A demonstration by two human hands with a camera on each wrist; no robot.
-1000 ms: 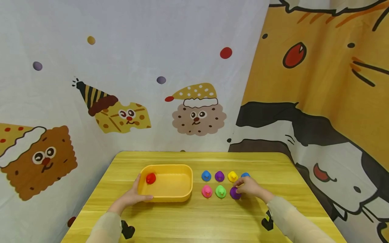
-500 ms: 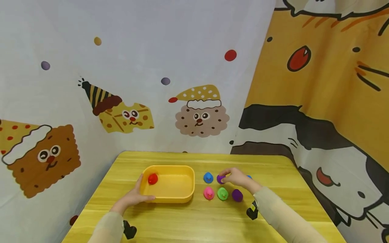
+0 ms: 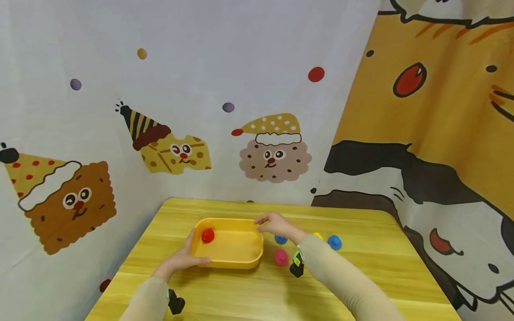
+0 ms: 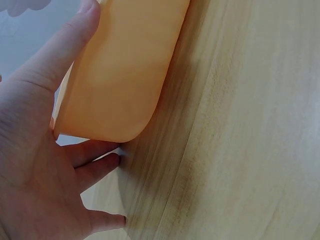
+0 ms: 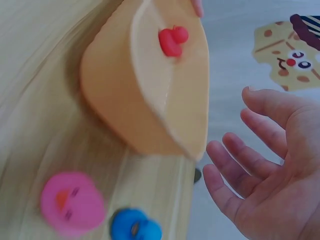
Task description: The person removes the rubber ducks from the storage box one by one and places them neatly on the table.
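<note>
My left hand (image 3: 182, 258) rests at the left end of a yellow plastic basin (image 3: 238, 247). Its thumb lies along the near wall and the fingers reach round the corner, fairly straight in the left wrist view. One red rubber duck (image 3: 208, 235) sits inside at the left. My right hand (image 3: 277, 225) hovers by the basin's far right corner; the right wrist view shows its palm bare and its fingers loosely bent. Nearest to it on the table are a blue duck (image 3: 281, 240) and a pink duck (image 3: 281, 257). The purple ducks are hidden, apparently behind the right arm.
Partly covered by the right sleeve are a green duck (image 3: 296, 255) and a yellow duck (image 3: 318, 235). Another blue duck (image 3: 334, 242) lies farther right. A printed cloth (image 3: 201, 67) hangs behind the wooden table (image 3: 241, 294).
My right hand has gone left from the front purple duck, past the back purple one, to the basin's right end. My left hand keeps its place. The whole view has shifted slightly.
</note>
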